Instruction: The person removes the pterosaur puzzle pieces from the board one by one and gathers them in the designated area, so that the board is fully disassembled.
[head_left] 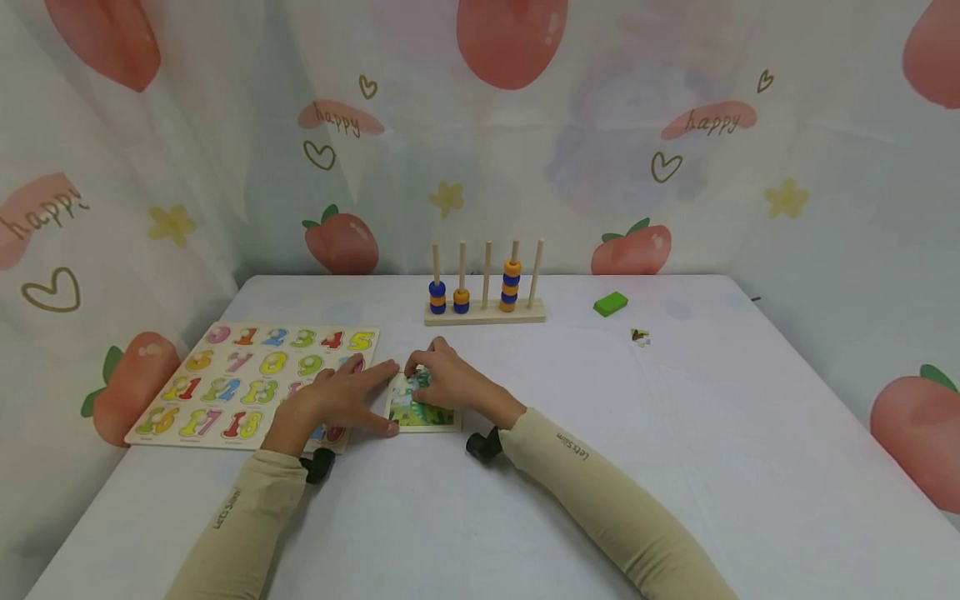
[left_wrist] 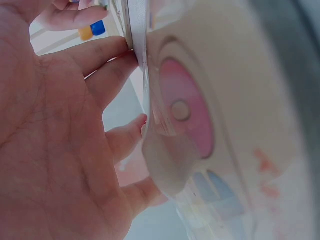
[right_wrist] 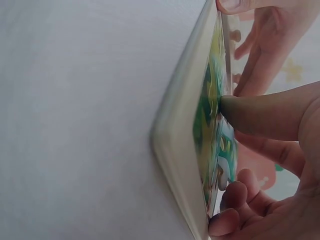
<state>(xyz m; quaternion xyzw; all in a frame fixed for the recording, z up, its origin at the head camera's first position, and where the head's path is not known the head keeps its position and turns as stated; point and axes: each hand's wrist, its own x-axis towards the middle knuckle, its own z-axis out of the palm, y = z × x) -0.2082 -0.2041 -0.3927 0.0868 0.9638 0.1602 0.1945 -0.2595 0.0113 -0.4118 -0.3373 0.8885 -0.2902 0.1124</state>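
A small picture puzzle (head_left: 408,414) in a pale frame lies mid-table between the two hands. My right hand (head_left: 453,383) is over its upper right part, fingers bent. In the right wrist view its thumb and fingers pinch a puzzle piece (right_wrist: 227,150) that stands tilted from the picture. My left hand (head_left: 333,400) is spread flat, its thumb at the puzzle's lower left corner and its fingertips along the left edge. Its palm hangs over the right side of a wooden number board (head_left: 142,439) and hides some numbers.
Behind the hands stands a bead-stacking rack (head_left: 487,315) with five pegs, some carrying blue and orange beads. To the right lie a green block (head_left: 611,303) and a small printed puzzle piece (head_left: 640,337). A printed curtain (head_left: 555,167) hangs behind the table.
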